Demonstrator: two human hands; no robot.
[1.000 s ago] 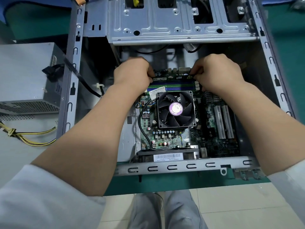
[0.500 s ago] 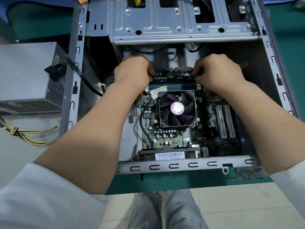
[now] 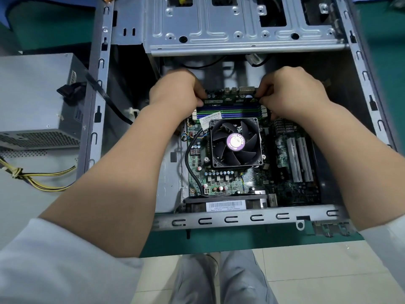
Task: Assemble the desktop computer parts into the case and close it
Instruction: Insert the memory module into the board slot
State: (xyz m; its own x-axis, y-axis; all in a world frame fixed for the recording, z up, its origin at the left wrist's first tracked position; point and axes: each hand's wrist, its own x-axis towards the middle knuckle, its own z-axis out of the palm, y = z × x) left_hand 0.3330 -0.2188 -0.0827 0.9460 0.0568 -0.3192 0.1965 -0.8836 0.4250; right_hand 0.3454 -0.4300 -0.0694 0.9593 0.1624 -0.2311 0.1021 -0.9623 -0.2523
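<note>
Case (image 3: 98, 119) lies on its side, open face up, on the green bench; motherboard (image 3: 241, 178) sits on the case floor, CPU fan (image 3: 235, 143) at its centre. PSU (image 3: 37, 99) is outside the case, to the left, with its yellow/black leads (image 3: 43, 183) trailing loose, so it's not fitted yet.

Step in hand looks like seating a RAM stick (image 3: 230, 101) in the far slot, just beyond the blue/green slots (image 3: 232, 113) next to the fan.

To do it well: notch lined up with the slot key, stick square, equal downward pressure at both ends together, straight down with no rocking. Check that both end latches come up. Can't tell from here whether they're engaged.

Left hand (image 3: 175, 93) pinches the stick's left end, fingers curled, thumb on the near side. Right hand (image 3: 291, 93) mirrors it on the right end. Both knuckles up, wrists level, forearms angling in from the near corners over the case rail (image 3: 241, 218). Symmetric grip, good for an even push.
</note>
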